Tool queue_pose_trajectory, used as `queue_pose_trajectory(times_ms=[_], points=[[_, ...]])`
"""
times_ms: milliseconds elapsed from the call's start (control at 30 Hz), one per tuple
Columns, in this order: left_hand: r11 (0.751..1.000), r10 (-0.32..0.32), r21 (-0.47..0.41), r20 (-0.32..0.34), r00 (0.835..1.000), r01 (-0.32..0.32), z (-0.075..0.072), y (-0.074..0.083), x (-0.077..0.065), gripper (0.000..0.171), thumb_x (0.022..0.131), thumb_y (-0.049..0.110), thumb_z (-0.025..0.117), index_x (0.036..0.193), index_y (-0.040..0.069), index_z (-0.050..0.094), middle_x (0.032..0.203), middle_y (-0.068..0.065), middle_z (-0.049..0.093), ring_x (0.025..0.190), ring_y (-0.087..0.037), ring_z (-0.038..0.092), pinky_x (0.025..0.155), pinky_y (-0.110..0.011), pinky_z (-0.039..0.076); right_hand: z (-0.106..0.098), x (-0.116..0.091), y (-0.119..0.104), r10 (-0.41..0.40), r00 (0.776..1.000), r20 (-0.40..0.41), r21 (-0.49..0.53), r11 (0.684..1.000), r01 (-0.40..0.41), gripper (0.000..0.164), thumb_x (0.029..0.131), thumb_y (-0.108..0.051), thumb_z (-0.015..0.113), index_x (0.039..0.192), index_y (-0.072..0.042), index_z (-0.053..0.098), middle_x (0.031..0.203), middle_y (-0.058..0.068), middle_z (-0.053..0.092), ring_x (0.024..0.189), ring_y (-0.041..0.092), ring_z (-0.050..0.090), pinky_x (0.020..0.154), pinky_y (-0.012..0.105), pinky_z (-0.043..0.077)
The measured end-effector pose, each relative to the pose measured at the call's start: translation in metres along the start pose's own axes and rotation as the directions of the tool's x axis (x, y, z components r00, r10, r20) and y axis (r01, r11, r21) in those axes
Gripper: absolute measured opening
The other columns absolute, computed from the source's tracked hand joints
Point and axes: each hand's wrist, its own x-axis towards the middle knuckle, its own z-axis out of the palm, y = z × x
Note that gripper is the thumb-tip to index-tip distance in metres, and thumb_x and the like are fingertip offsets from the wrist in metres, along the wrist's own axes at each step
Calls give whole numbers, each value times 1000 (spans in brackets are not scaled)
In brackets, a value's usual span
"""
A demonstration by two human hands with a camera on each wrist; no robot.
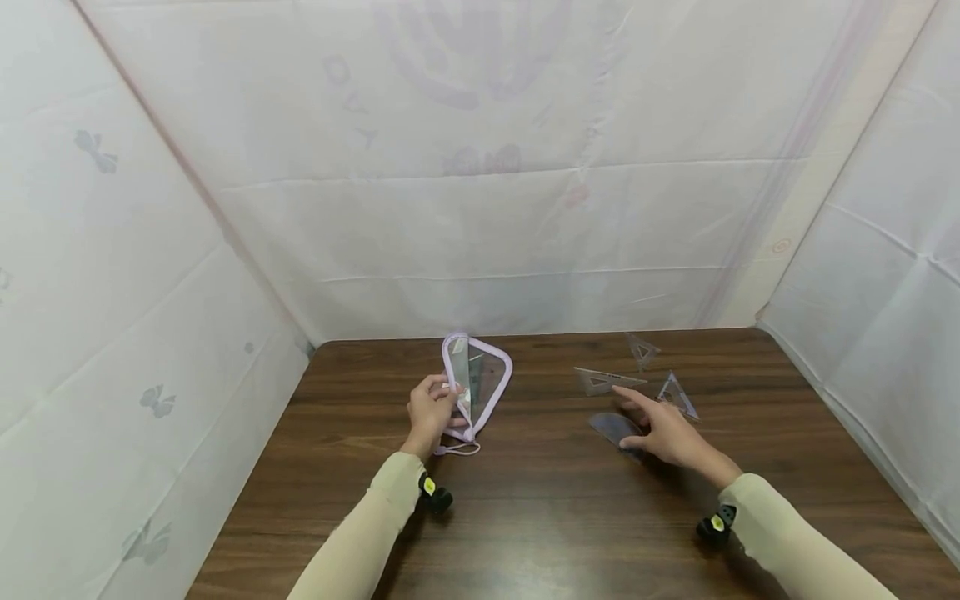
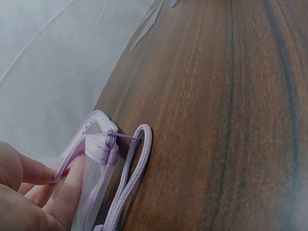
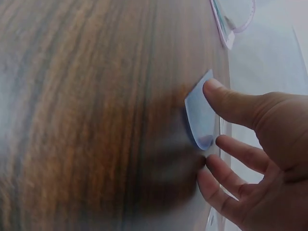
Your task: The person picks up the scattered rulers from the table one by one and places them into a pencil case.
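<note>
My left hand (image 1: pixel 433 408) grips the edge of a clear mesh zip pouch (image 1: pixel 495 392) with lilac trim, its mouth held apart. In the left wrist view the zipper end and a lilac cord loop (image 2: pixel 142 144) show beside the fingers. A greenish clear piece is visible inside the pouch. On the right, my right hand (image 1: pixel 669 429) is spread over a clear protractor (image 1: pixel 611 425). The right wrist view has the thumb overlapping the protractor (image 3: pixel 199 115), with the other fingers apart around its far side.
Beyond the right hand lie a long set square (image 1: pixel 592 383), a small set square (image 1: pixel 643 357) at the back and another set square (image 1: pixel 678 392) with a bluish edge. White cloth walls (image 1: pixel 487 250) enclose the brown wooden table (image 1: pixel 525 517) at the back and sides.
</note>
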Motion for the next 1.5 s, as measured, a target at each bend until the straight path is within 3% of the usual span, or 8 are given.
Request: queue_pose_trajectory(times_ms=[200,500,767,900,1100,1500], points=[[1000,-10,10,13,1000,10,0,2,0,24,95,-5,66,118,2,64,106,-19,75,73,-27,75,55,-44,65,2,1,-4,8,1000,8,-51,999,-8,81,80,-14,89,149,-3,49,125,19,70,82,17,58,70,36,51],[1000,-11,9,14,1000,10,1,2,-1,24,94,-7,65,117,1,64,105,-18,76,66,-25,74,53,-44,65,3,4,-7,12,1000,18,-65,998,-10,71,80,-8,88,143,-3,56,122,22,68,99,34,66,76,50,60],[1000,-13,28,10,1000,13,2,2,1,24,95,-4,67,117,4,64,107,-17,75,68,-23,73,54,-42,65,4,6,-8,10,1000,-18,-81,997,-11,56,78,-8,89,129,-2,67,115,18,65,91,29,64,72,46,59],[999,-15,33,10,1000,15,2,1,2,26,95,-4,66,119,4,64,107,-17,75,67,-23,73,54,-42,65,4,9,-8,-23,999,-31,-127,992,19,50,77,-8,89,123,0,71,113,18,69,98,35,66,77,50,60],[999,-26,29,10,1000,26,1,0,1,26,95,-4,67,119,5,64,107,-17,75,66,-24,74,54,-43,65,5,11,-7,-20,1000,-5,-141,990,19,50,77,-11,89,122,2,71,115,20,71,106,41,67,84,57,60],[1000,-17,15,16,1000,17,1,0,0,23,95,-4,66,117,4,63,106,-17,75,71,-27,75,55,-42,65,4,14,-6,-37,999,-7,-154,987,36,51,74,-15,91,118,3,73,110,21,73,99,40,69,78,56,61]])
